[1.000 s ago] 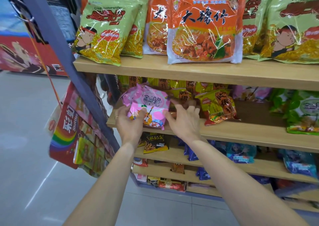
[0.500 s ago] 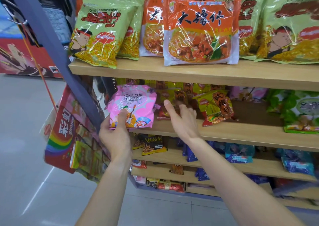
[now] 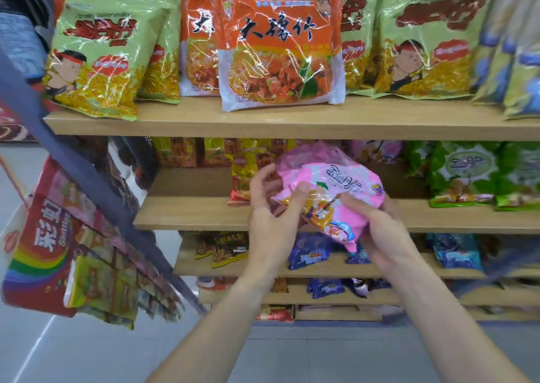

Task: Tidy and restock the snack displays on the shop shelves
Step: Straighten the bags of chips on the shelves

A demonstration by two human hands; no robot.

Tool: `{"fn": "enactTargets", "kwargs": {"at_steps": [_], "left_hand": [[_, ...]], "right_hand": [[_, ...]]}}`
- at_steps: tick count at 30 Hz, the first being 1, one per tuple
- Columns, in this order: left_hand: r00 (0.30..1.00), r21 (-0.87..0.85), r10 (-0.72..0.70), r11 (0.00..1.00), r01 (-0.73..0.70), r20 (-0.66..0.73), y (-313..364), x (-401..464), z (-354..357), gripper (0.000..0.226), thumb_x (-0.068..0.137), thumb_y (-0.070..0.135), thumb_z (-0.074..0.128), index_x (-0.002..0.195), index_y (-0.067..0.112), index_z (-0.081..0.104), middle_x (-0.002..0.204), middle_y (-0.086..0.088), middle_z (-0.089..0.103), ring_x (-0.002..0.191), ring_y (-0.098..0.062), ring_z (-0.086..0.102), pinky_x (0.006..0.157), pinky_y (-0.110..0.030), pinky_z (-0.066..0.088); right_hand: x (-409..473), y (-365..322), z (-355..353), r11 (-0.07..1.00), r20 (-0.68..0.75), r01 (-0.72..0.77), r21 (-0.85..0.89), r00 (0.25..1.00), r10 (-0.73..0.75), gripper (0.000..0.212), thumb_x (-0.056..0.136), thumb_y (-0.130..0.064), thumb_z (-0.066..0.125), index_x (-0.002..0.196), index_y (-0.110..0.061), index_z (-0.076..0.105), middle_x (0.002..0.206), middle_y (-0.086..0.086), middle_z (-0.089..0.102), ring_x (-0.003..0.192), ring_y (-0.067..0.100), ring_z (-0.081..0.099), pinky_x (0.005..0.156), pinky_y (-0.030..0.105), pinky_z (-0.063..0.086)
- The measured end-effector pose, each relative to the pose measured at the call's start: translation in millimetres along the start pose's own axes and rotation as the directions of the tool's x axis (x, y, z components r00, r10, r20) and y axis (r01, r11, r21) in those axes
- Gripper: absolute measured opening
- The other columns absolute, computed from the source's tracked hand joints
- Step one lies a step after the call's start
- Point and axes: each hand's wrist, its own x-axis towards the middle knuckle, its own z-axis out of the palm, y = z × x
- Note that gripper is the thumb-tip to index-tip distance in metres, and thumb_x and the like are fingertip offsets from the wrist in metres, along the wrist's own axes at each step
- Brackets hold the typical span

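A grey tiled floor (image 3: 73,353) lies below. A dark blue slanted frame post (image 3: 87,183) crosses the left side, and a red poster (image 3: 11,125) stands far behind it.

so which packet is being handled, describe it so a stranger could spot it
Second wooden shelf down, near the middle. The pink snack packet is held by the left hand and right hand; neighbours are yellow or green.

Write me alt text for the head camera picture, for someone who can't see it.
Both hands, left hand and right hand, hold a pink snack bag in front of the middle wooden shelf. Green and orange snack bags stand on the shelf above.
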Motion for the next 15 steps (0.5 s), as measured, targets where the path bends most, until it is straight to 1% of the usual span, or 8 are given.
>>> {"fn": "enactTargets", "kwargs": {"at_steps": [2,4,5,7,9,10,13,15], "left_hand": [[0.997,0.065,-0.005,0.998,0.0,0.083,-6.1,4.6,25.9,0.05,0.091,0.061,0.066,0.133,0.047,0.044,0.125,0.017,0.059,0.111,-0.014,0.062,0.097,-0.049,0.055],[0.982,0.307,0.126,0.937,-0.165,0.144,-16.7,11.7,45.7,0.041,0.102,0.056,0.051,0.138,0.036,0.045,0.132,0.011,0.056,0.119,-0.01,0.055,0.105,-0.045,0.049],[0.957,0.445,0.224,0.849,-0.285,0.186,-23.7,16.5,52.7,0.039,0.106,0.05,0.045,0.139,0.028,0.048,0.132,0.004,0.055,0.121,-0.015,0.053,0.104,-0.044,0.048],[0.885,0.656,0.354,0.596,-0.463,0.303,-34.2,25.0,61.7,0.037,0.11,0.039,0.04,0.137,0.018,0.054,0.125,-0.008,0.058,0.115,-0.027,0.052,0.096,-0.047,0.048],[0.842,0.788,0.361,0.332,-0.519,0.402,-45.4,35.0,63.2,0.038,0.108,0.039,0.04,0.136,0.018,0.056,0.119,-0.011,0.061,0.108,-0.032,0.054,0.093,-0.047,0.048],[0.837,0.824,0.331,0.228,-0.519,0.435,-49.2,39.5,62.3,0.039,0.106,0.04,0.043,0.137,0.019,0.055,0.121,-0.012,0.062,0.112,-0.033,0.055,0.097,-0.047,0.047],[0.844,0.858,0.25,0.085,-0.506,0.473,-56.8,50.2,57.8,0.046,0.099,0.033,0.059,0.143,0.019,0.051,0.143,-0.015,0.054,0.134,-0.035,0.05,0.117,-0.05,0.037],[0.84,0.863,0.254,0.036,-0.503,0.479,-56.5,54.2,56.4,0.056,0.096,0.025,0.063,0.148,0.016,0.047,0.153,-0.017,0.045,0.145,-0.035,0.041,0.123,-0.051,0.031]], "right_hand": [[4.0,-10.3,-29.5,0.999,-0.069,0.009,0.05,0.998,-0.006,0.052,0.079,-0.008,0.076,0.129,-0.004,0.062,0.118,0.013,0.073,0.1,0.032,0.073,0.061,0.035,0.062],[12.1,-20.0,-54.6,0.998,-0.143,0.017,0.065,0.99,-0.008,0.056,0.07,-0.012,0.079,0.123,-0.001,0.064,0.115,0.015,0.073,0.085,0.033,0.073,0.049,0.035,0.058],[19.5,-24.4,-65.5,0.998,-0.192,0.021,0.062,0.981,-0.009,0.055,0.068,-0.011,0.079,0.12,-0.001,0.065,0.114,0.018,0.072,0.085,0.033,0.071,0.048,0.035,0.056],[34.3,-33.0,-81.8,0.997,-0.263,0.044,0.068,0.964,-0.024,0.055,0.067,-0.002,0.078,0.119,0.004,0.063,0.116,0.024,0.068,0.095,0.035,0.067,0.057,0.037,0.06],[47.1,-42.0,-90.0,0.999,-0.311,0.033,-0.001,0.95,-0.031,0.063,0.066,0.001,0.076,0.125,0.01,0.058,0.116,0.028,0.068,0.09,0.033,0.069,0.061,0.038,0.06],[53.6,-44.8,-93.1,1.0,-0.324,0.016,-0.027,0.946,-0.024,0.066,0.066,0.001,0.076,0.129,0.007,0.055,0.115,0.028,0.068,0.085,0.031,0.069,0.061,0.038,0.06],[66.7,-52.8,-92.1,0.999,-0.365,-0.018,-0.039,0.931,0.002,0.073,0.067,0.003,0.075,0.133,-0.003,0.046,0.119,0.025,0.064,0.095,0.032,0.067,0.08,0.048,0.059],[76.6,-57.1,-90.5,0.999,-0.397,-0.014,-0.038,0.918,-0.003,0.058,0.075,0.009,0.068,0.126,-0.001,0.041,0.121,0.029,0.06,0.097,0.033,0.064,0.087,0.052,0.054]]}}
